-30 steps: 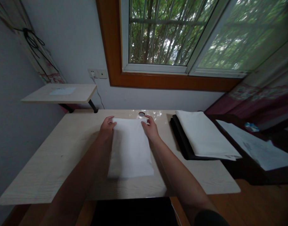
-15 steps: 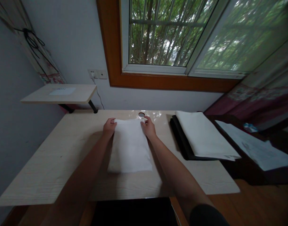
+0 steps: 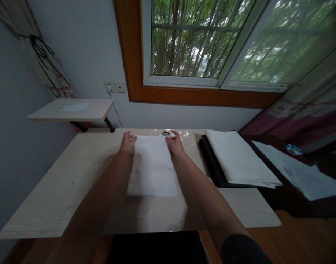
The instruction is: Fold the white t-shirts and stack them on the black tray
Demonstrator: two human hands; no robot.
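A white rectangular piece that looks like folded cloth (image 3: 154, 167) lies flat on the pale wooden desk (image 3: 82, 176), its short sides toward and away from me. My left hand (image 3: 127, 142) is at its far left corner, thumb against the edge and fingers raised apart from the thumb. At the far right corner my right hand (image 3: 176, 143) mirrors this, with the thumb at the edge and the index finger lifted away. Some fingertips are too dim to make out.
To the right, a white folded stack (image 3: 239, 157) rests on a black folded piece (image 3: 211, 165). A printed sheet (image 3: 299, 170) lies on dark furniture beyond. A raised shelf (image 3: 96, 112) stands at the back left. Behind my right hand is a round desk hole (image 3: 165, 133).
The white cloth has slid slightly away from me. My fingers, which were closed at its far corners, have lifted and spread from the thumbs on both hands.
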